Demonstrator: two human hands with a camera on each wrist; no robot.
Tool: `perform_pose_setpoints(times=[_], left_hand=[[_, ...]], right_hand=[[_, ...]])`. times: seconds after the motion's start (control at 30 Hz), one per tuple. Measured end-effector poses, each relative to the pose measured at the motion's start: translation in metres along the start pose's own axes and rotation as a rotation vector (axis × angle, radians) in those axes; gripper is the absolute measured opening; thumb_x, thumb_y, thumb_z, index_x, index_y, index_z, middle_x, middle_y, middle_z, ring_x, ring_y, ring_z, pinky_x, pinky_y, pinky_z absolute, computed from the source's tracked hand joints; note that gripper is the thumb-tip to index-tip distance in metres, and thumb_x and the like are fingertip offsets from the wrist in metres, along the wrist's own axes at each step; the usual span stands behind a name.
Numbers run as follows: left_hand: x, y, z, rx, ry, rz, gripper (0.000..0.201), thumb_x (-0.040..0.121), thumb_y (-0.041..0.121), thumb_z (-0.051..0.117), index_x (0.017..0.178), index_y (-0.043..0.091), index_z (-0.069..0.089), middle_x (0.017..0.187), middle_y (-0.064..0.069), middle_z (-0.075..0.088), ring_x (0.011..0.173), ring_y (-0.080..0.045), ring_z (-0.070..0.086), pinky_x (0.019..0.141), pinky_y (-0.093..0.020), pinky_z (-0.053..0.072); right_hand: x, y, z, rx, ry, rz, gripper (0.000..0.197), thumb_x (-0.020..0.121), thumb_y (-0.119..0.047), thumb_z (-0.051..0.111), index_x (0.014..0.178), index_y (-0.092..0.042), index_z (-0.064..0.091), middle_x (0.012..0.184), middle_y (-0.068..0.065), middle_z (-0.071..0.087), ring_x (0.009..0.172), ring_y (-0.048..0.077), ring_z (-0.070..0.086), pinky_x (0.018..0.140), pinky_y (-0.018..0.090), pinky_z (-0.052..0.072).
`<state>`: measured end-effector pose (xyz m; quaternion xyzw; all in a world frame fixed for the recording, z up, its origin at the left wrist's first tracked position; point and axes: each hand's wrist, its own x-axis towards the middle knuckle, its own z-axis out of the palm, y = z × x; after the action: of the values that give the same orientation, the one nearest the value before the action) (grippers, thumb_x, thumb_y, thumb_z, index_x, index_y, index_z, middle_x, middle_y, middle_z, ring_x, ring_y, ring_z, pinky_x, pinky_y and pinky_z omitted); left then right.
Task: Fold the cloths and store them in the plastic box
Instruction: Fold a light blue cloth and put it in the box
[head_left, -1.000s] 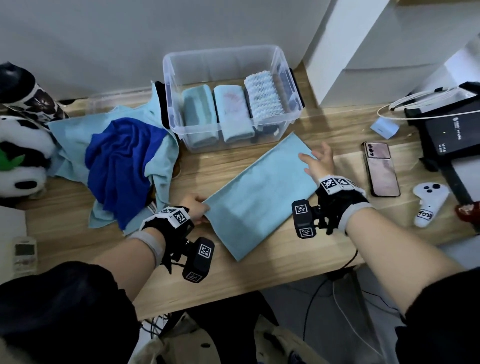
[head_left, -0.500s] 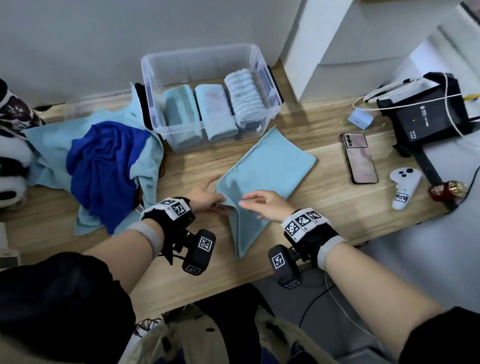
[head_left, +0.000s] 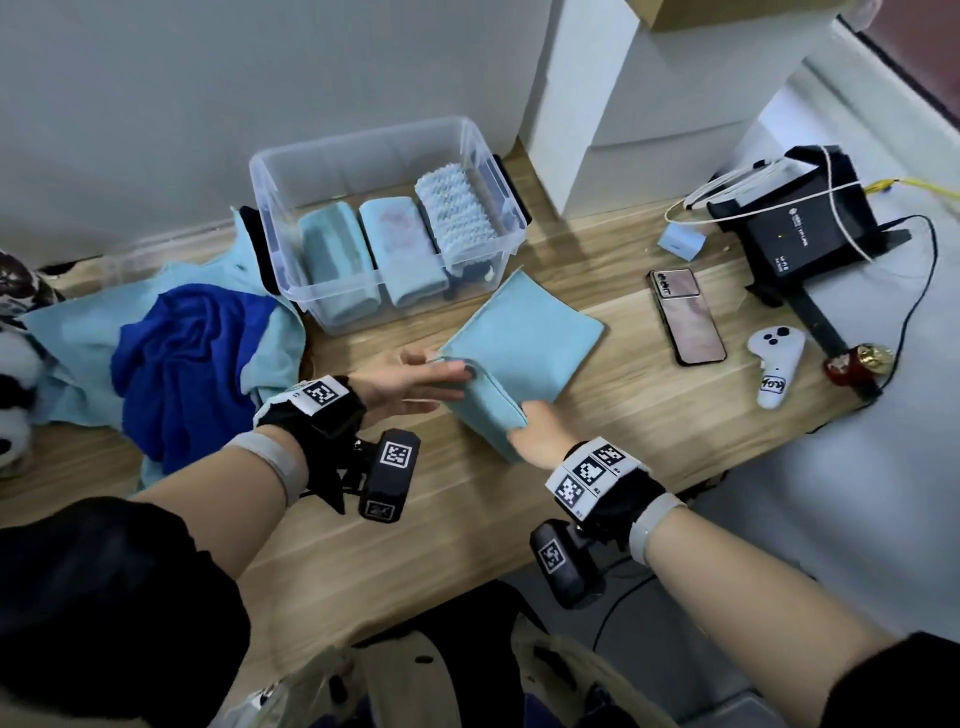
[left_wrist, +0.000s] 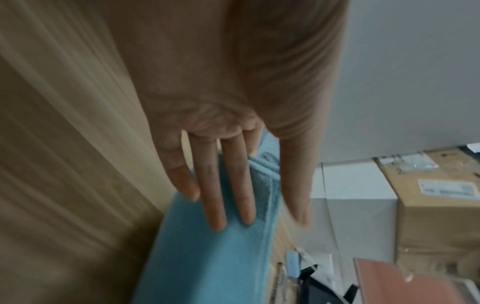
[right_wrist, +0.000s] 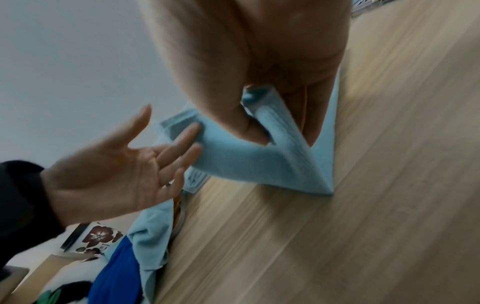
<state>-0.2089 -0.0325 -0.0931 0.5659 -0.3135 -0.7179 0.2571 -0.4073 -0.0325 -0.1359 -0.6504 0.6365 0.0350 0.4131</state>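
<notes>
Since a second earlier, right hand (head_left: 540, 434) had pinched light-blue cloth (head_left: 524, 338) over beside plastic box (head_left: 382, 166); left hand (head_left: 410, 382), fingers straight, steadied it—a loose pinch could unfold it.

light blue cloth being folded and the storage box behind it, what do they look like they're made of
Light blue cloth: likely microfibre, soft matte nap with a stitched hem, and it drapes limply where the right hand lifts it. Storage box: clear, glossy, rigid plastic; the folded cloths inside show through its walls.
</notes>
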Motion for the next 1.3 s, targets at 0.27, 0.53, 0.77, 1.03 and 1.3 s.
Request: perform_pose_setpoints(times=[0.27,0.53,0.77,1.03,1.3], left_hand=[[0.014,-0.033,-0.016,0.547,0.163,-0.016,0.018,0.084,0.014,0.067,0.068,0.018,0.060,0.049,0.008,0.062,0.040,0.004,0.054,0.045,-0.011,0.038],[0.025,-0.038,-0.004,0.624,0.308,0.172,0.022,0.084,0.023,0.067,0.097,0.005,0.069,0.088,-0.001,0.062,0.083,-0.013,0.055,0.066,-0.015,0.039],[0.049,-0.050,0.009,0.565,0.402,0.106,0.013,0.090,0.017,0.059,0.095,0.006,0.065,0.066,0.000,0.054,0.065,-0.017,0.048,0.053,-0.016,0.035],[0.068,-0.065,0.010,0.652,0.478,-0.015,0.022,0.084,0.028,0.065,0.094,0.009,0.069,0.090,-0.016,0.068,0.078,-0.026,0.059,0.069,-0.026,0.040],[0.073,-0.062,0.009,0.685,0.479,-0.064,0.013,0.078,0.030,0.071,0.080,0.019,0.063,0.083,-0.014,0.066,0.086,-0.031,0.065,0.076,-0.031,0.048]], right_hand=[[-0.007,0.047,-0.007,0.230,-0.179,-0.082,0.027,0.087,-0.011,0.063,0.063,-0.020,0.054,0.057,-0.010,0.054,0.049,-0.007,0.045,0.061,0.024,0.036],[-0.007,0.067,-0.004,0.492,-0.090,0.063,0.011,0.094,-0.006,0.049,0.103,-0.006,0.056,0.076,0.004,0.060,0.049,-0.001,0.060,0.055,0.018,0.050],[0.005,0.077,0.005,0.351,0.124,0.134,0.015,0.091,-0.024,0.052,0.096,-0.015,0.062,0.102,0.013,0.069,0.096,0.031,0.064,0.088,0.046,0.050],[0.010,0.069,0.003,0.116,0.162,0.263,0.019,0.091,-0.025,0.051,0.078,-0.012,0.056,0.101,0.017,0.066,0.096,0.032,0.061,0.075,0.030,0.041],[0.008,0.068,-0.007,-0.025,0.231,0.294,0.028,0.083,-0.032,0.058,0.098,-0.010,0.052,0.097,0.011,0.066,0.092,0.030,0.062,0.074,0.031,0.046]])
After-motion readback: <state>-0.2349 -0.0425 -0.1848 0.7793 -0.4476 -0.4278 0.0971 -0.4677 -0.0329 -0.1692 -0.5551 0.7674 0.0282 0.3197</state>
